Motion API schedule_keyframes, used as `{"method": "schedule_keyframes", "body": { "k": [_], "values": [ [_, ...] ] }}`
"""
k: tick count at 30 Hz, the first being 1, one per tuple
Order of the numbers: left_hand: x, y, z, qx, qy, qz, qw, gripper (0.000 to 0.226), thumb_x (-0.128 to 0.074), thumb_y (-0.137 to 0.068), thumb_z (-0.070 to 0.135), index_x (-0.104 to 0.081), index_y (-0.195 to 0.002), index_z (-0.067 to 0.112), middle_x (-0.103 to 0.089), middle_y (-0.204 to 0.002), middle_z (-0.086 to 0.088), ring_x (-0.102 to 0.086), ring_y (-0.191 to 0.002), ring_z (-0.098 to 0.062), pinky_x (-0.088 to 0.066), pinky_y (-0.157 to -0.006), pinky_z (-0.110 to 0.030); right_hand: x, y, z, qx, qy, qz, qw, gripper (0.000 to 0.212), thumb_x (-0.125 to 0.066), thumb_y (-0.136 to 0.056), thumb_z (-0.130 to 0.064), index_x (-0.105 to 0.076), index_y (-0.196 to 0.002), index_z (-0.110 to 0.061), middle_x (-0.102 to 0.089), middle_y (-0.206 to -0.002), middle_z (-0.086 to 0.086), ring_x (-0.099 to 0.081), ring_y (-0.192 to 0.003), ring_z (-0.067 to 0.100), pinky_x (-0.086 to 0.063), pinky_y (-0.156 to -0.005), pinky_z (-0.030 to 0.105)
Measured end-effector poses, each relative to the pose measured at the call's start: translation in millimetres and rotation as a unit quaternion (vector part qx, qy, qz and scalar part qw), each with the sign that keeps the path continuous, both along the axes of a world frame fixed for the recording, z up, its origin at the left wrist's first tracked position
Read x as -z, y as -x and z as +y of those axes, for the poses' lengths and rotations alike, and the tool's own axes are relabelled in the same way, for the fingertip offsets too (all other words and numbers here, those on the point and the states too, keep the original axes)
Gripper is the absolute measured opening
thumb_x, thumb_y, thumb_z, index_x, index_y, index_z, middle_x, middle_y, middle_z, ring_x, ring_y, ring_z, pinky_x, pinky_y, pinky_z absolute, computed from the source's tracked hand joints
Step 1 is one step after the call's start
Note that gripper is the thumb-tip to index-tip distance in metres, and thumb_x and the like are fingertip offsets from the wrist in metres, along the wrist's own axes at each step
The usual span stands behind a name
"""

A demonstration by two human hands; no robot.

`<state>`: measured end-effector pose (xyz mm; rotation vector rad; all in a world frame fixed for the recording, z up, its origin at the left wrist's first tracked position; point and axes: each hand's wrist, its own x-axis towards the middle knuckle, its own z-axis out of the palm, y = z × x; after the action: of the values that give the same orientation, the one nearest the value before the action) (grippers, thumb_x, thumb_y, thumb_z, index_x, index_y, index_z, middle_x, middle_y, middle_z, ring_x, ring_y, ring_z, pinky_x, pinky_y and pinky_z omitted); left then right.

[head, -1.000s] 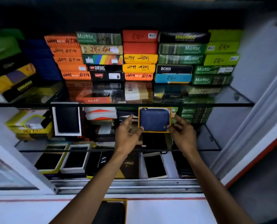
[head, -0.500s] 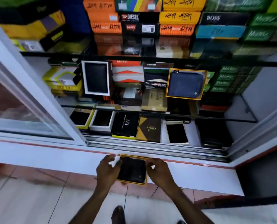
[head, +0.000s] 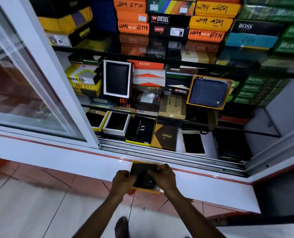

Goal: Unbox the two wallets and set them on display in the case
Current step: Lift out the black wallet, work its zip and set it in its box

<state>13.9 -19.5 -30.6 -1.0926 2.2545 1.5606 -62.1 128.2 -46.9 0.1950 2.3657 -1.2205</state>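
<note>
Both hands, left point(head: 123, 180) and right point(head: 161, 176), have tightened on the black wallet point(head: 142, 176) in its box point(head: 145, 190); blue wallet point(head: 208, 91) already displayed; second unboxing looks underway.

white case ledge point(head: 202, 188) carrying yellow-rimmed box point(head: 143, 188), middle glass shelf point(head: 263, 133) with propped blue wallet point(head: 208, 92), stacked boxes point(head: 148, 78)

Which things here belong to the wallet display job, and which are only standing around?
Belong to the job:
- black wallet in its yellow-edged tray, held by left hand and right hand
- blue wallet, already propped on the middle shelf

Only standing around:
- stacked orange boxes
- DIESEL box
- green Matrix boxes
</note>
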Motion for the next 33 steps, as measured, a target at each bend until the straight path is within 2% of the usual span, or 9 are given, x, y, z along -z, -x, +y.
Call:
{"method": "schedule_keyframes", "body": {
  "k": [3,6,11,13,17,22,25,28,33],
  "values": [
    [4.9,1.1,-6.0,0.013,-0.008,-0.013,1.000,0.035,-0.053,-0.068,0.039,-0.057,-0.069,0.005,-0.060,-0.071,-0.017,-0.061,-0.076,-0.026,-0.040,-0.068,-0.030,2.5,0.9,-1.1,0.033,0.044,0.006,0.998,0.026,-0.076,-0.078,-0.025,-0.065,-0.096,-0.010,-0.064,-0.089,0.000,-0.058,-0.088,0.017,-0.041,-0.064,0.023],
    [1.0,7.7,-11.2,0.021,0.020,0.002,1.000,0.051,-0.051,-0.088,0.052,-0.067,-0.110,0.008,-0.068,-0.115,-0.008,-0.062,-0.112,-0.026,-0.047,-0.093,-0.036,-5.0,3.7,7.2,0.056,0.195,-0.017,0.979,0.023,-0.079,-0.072,-0.019,-0.057,-0.071,-0.023,-0.065,-0.082,0.007,-0.063,-0.086,0.027,-0.048,-0.070,0.034],
    [-47.4,25.9,-17.6,0.057,-0.063,0.126,0.988,0.030,-0.060,-0.092,0.036,-0.074,-0.101,0.012,-0.077,-0.102,-0.007,-0.070,-0.103,-0.026,-0.053,-0.096,-0.050,-47.2,9.4,35.1,0.000,0.307,0.013,0.952,0.026,-0.071,-0.085,-0.005,-0.049,-0.077,-0.017,-0.062,-0.094,0.013,-0.064,-0.084,0.027,-0.058,-0.070,0.045],
    [-71.2,30.3,-20.1,0.103,-0.068,0.177,0.976,0.020,-0.062,-0.091,0.024,-0.073,-0.104,0.013,-0.078,-0.102,-0.005,-0.070,-0.105,-0.025,-0.055,-0.094,-0.044,-66.2,13.7,49.6,-0.050,0.249,0.089,0.963,0.019,-0.074,-0.085,-0.019,-0.055,-0.086,-0.020,-0.066,-0.099,0.005,-0.068,-0.088,0.020,-0.061,-0.074,0.040],
    [-119.7,38.7,-20.8,0.217,0.006,0.220,0.951,0.021,-0.066,-0.088,0.018,-0.070,-0.109,0.020,-0.078,-0.103,0.002,-0.072,-0.099,-0.013,-0.058,-0.085,-0.033,-119.9,24.3,60.3,-0.151,0.165,0.261,0.939,0.026,-0.063,-0.092,-0.034,-0.062,-0.117,-0.030,-0.067,-0.111,-0.016,-0.063,-0.103,-0.005,-0.052,-0.073,0.007],
    [-166.3,49.8,-14.3,0.321,0.119,0.234,0.910,0.026,-0.071,-0.083,0.025,-0.072,-0.108,0.020,-0.077,-0.099,0.005,-0.071,-0.094,-0.008,-0.058,-0.079,-0.032,-163.3,43.3,55.7,-0.279,0.136,0.335,0.890,0.041,-0.064,-0.091,-0.032,-0.056,-0.131,-0.038,-0.065,-0.114,-0.016,-0.059,-0.110,0.001,-0.047,-0.090,0.012],
    [-182.7,56.6,-15.0,0.370,0.161,0.225,0.887,0.022,-0.071,-0.081,0.029,-0.073,-0.103,0.025,-0.076,-0.095,0.011,-0.070,-0.093,-0.004,-0.058,-0.082,-0.035,-176.5,49.9,59.1,-0.308,0.159,0.337,0.875,0.038,-0.071,-0.086,-0.028,-0.065,-0.124,-0.030,-0.069,-0.104,-0.019,-0.064,-0.099,0.001,-0.048,-0.081,0.008],
    [-192.3,61.0,-15.3,0.411,0.170,0.205,0.872,0.023,-0.072,-0.080,0.030,-0.071,-0.103,0.028,-0.076,-0.098,0.013,-0.069,-0.097,0.000,-0.055,-0.090,-0.035,-183.3,56.7,62.5,-0.330,0.138,0.393,0.847,0.029,-0.074,-0.083,-0.026,-0.074,-0.112,-0.023,-0.074,-0.097,-0.011,-0.067,-0.088,0.007,-0.053,-0.073,0.017],
    [-204.5,68.8,-18.0,0.426,0.118,0.181,0.879,0.028,-0.072,-0.084,0.021,-0.072,-0.112,0.021,-0.077,-0.104,0.008,-0.071,-0.099,-0.007,-0.056,-0.087,-0.030,-189.2,58.5,68.5,-0.354,0.008,0.572,0.740,0.016,-0.067,-0.088,-0.027,-0.077,-0.099,-0.021,-0.075,-0.089,-0.005,-0.066,-0.082,0.013,-0.056,-0.068,0.032]
  ]
}}
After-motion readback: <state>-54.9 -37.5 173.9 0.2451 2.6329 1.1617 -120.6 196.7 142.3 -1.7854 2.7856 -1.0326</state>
